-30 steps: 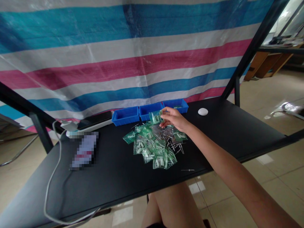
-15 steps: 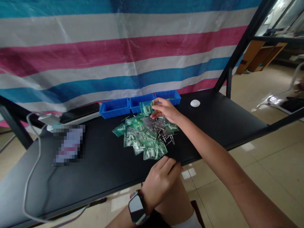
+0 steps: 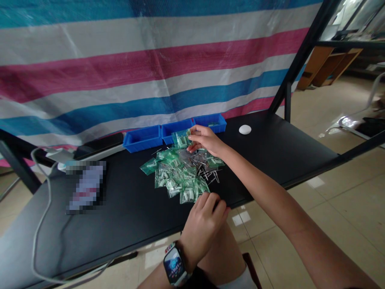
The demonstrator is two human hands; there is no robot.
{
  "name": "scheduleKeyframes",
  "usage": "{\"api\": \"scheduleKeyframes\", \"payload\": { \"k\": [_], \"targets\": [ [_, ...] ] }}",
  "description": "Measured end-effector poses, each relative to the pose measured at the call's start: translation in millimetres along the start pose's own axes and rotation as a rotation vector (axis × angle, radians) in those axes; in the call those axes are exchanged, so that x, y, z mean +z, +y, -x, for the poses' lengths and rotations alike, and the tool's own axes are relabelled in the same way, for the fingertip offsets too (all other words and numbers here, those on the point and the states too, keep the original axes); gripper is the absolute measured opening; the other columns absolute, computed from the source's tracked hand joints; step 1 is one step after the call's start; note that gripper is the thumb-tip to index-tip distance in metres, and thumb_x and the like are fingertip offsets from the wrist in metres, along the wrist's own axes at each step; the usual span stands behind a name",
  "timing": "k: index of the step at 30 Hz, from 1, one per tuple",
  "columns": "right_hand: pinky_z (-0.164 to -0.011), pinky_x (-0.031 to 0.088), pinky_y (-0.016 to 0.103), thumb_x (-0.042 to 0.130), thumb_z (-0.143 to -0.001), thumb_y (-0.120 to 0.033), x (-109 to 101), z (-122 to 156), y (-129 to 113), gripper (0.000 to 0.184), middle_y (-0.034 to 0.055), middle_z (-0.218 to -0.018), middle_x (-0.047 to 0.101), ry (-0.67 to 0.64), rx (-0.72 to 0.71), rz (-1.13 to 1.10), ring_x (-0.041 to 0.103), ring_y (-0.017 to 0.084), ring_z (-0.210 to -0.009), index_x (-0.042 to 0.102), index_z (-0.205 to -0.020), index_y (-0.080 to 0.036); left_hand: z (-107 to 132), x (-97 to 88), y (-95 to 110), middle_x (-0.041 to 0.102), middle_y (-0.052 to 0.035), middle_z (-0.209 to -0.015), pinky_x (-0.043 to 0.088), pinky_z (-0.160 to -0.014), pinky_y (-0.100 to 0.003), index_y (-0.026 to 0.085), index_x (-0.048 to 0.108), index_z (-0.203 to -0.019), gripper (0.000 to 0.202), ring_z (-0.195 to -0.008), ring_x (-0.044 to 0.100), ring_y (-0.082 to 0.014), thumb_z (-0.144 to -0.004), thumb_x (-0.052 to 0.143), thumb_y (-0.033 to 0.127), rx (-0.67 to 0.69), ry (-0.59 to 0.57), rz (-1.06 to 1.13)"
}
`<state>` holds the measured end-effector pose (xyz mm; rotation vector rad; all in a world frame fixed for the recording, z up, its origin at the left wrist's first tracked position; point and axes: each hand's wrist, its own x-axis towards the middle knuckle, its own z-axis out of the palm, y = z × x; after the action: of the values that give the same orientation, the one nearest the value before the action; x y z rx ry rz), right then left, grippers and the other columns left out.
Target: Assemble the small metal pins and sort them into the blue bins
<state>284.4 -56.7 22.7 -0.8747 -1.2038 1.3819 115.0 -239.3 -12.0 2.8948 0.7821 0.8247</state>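
My right hand (image 3: 206, 139) pinches the edge of a small clear green bag (image 3: 181, 139) with pale cylindrical pieces inside, raised over the back of the pile. Under it lies a heap of similar green bags (image 3: 174, 174). Loose metal pins (image 3: 210, 173) are scattered at the heap's right side. By the table's front edge, just below the heap, my left hand (image 3: 206, 218) is closed with its fingers curled under. Whatever those fingers hold, if anything, is hidden. A smartwatch (image 3: 174, 265) with a lit screen is on the left wrist.
Three blue bins (image 3: 142, 138) stand in a row behind the heap; the right one has small pieces in it. A white oval object (image 3: 245, 129) lies at right. On the left are a power strip (image 3: 111, 151), a blurred-out item (image 3: 88, 186) and a cable (image 3: 39, 233).
My left hand has shifted slightly up toward the heap, and its watch screen has lit up. The right hand still pinches the bag in nearly the same place. The view has tilted slightly.
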Motion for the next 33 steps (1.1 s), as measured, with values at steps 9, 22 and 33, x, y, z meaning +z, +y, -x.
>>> {"api": "scheduleKeyframes", "payload": {
  "k": [9, 22, 33],
  "targets": [
    [-0.061, 0.067, 0.031, 0.070, -0.093, -0.017, 3, 1, 2, 0.017, -0.0016, -0.087, 0.066, -0.010, 0.024, 0.011, 0.076, 0.017, -0.064, 0.054, -0.099, -0.021, -4, 0.8, -4, 0.062, -0.0023, -0.076, 0.047, -0.066, -0.037, 0.021, 0.060, -0.075, 0.029, -0.073, 0.061, -0.0231, -0.097, 0.075, 0.032, -0.008, 0.010, -0.136],
    [-0.057, 0.064, 0.026, 0.071, -0.091, -0.015, 2, -1, -3, 0.018, -0.0051, -0.077, 0.067, 0.101, 0.043, -0.036, 0.075, 0.016, -0.059, 0.054, -0.096, -0.020, -73, 2.4, -33, 0.073, -0.0091, -0.088, 0.048, -0.075, -0.038, 0.016, 0.070, -0.089, 0.025, -0.092, 0.069, -0.0274, -0.102, 0.069, 0.038, -0.130, -0.171, -0.305],
    [-0.056, 0.063, 0.027, 0.074, -0.086, -0.016, 2, -2, -7, 0.021, -0.0059, -0.076, 0.064, 0.132, 0.049, -0.076, 0.073, 0.015, -0.059, 0.056, -0.095, -0.021, -82, -6.1, -69, 0.071, -0.0140, -0.097, 0.047, -0.083, -0.040, 0.016, 0.070, -0.096, 0.028, -0.097, 0.064, -0.0307, -0.108, 0.054, 0.036, -0.265, -0.049, -0.306]
  ]
}}
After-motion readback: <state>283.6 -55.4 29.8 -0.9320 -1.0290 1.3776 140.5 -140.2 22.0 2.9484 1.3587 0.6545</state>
